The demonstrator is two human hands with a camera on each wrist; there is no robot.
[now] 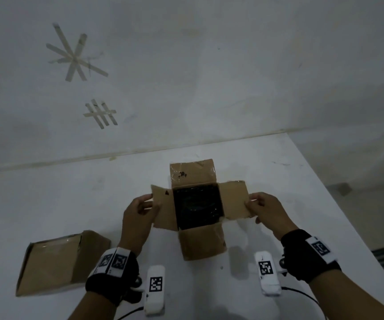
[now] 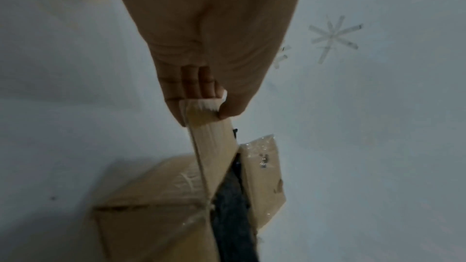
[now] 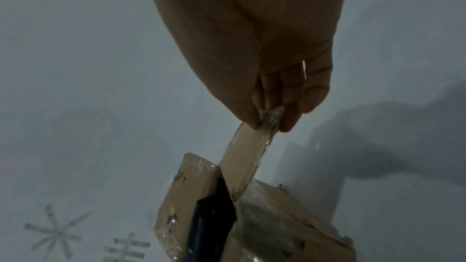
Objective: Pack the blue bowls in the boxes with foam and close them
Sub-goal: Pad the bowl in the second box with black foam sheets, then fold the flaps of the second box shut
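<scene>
- Cardboard box (image 1: 201, 247) sitting open near the middle of a white table (image 1: 290, 181), all four flaps spread outward.
- Showing a dark, shadowed interior (image 1: 198, 206); something round and dark faintly visible inside, too dim to tell whether bowl or foam.
- Left hand (image 1: 138, 212) pinching the outer edge of the left flap (image 1: 162, 207), thumb on top and fingers underneath, as seen in the left wrist view.
- Right hand (image 1: 267, 210) pinching the outer edge of the right flap (image 1: 235, 199) in the same way, thumb above and fingers below.
- Far flap (image 1: 192, 172) lying back toward the wall, glossy with clear tape and marked with a dark smudge.
- Near flap (image 1: 202, 243) hanging down toward the person.
- Lying on the table to the left, well apart from the open one: a second cardboard box (image 1: 59, 264), shut, with a shiny taped top.
- Wearing black wrist straps (image 1: 112, 280) on both arms, each carrying white blocks printed with black square codes.
- Showing on the pale wall (image 1: 209, 65) behind the table: strips of tape forming a star (image 1: 75, 54) and, lower down, a crossed grid (image 1: 101, 114).
</scene>
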